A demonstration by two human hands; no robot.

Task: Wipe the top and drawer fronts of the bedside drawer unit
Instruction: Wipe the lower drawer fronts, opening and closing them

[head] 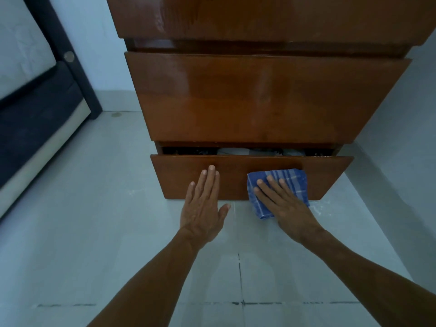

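Drawer unit (266,97), glossy red-brown wood, on the tiled floor (94,208); its top is cut off by the frame edge. Bottom drawer (330,175) ajar; I cannot identify the dark contents. Left hand (203,208) lies flat on its front, fingers straight. Right hand (285,204), also flat, presses a folded blue checked cloth (292,182) there.

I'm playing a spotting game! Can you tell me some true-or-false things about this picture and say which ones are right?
1. The right hand presses a blue cloth against the bottom drawer. True.
2. The left hand holds a spray bottle. False: it holds nothing, and its straight fingers rest on the bottom drawer.
3. The bottom drawer is slightly open. True.
4. A bed stands on the right. False: it is on the left.
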